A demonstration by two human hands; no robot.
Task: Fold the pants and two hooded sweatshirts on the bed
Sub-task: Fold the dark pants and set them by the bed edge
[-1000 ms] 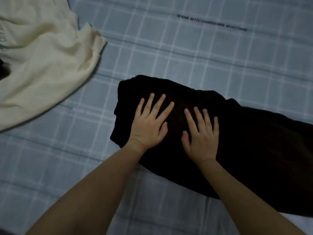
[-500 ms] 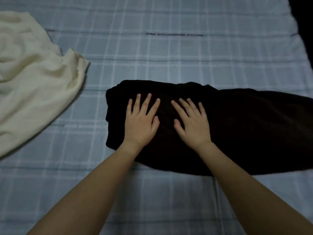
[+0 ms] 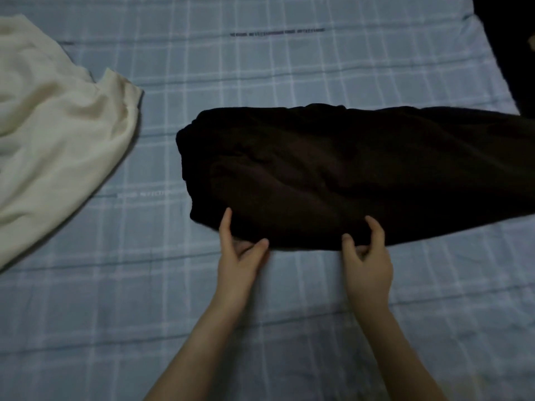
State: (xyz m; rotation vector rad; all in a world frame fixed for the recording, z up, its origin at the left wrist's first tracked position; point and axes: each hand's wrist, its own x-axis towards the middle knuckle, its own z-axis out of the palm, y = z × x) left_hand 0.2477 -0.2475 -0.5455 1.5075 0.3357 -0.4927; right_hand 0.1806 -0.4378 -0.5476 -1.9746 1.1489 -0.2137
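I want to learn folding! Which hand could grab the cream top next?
Probably the left hand: the cream top lies to its left, farther from the right hand. Both hands hold the near edge of the dark garment.

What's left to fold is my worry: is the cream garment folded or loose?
Unfolded: the cream garment lies rumpled and spread on the bed; left hand and right hand grip the dark garment.

Nothing legible from where I stand, a dark line of print (image 3: 277, 32) on the blue checked bedsheet (image 3: 289, 285) far ahead, a pale line of print (image 3: 143, 194) nearer left, both too blurred to read
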